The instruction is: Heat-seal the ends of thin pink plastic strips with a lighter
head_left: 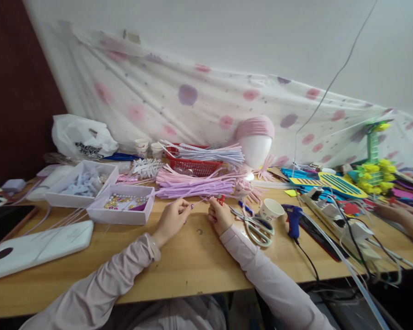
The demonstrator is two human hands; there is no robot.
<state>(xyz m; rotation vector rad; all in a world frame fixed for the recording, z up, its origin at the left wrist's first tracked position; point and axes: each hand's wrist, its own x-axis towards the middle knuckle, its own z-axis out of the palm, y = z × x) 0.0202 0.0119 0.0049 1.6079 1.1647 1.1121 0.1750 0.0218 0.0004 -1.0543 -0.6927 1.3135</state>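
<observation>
peeking beyond right grip [220,215], red object [220,199] — part-hidden

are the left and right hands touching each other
Apart: the head view shows a gap, with tabletop visible between left hand and right hand.

Two white boxes [119,217], one red basket [192,168], one head form [257,149], one glue gun [292,221], one pair of scissors [250,221] and, seemingly, two cup stacks [142,147].

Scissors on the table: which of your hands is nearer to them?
Right. The right hand is just left of the scissors, near the blade end; the left hand is farther left, beyond the right hand.
</observation>
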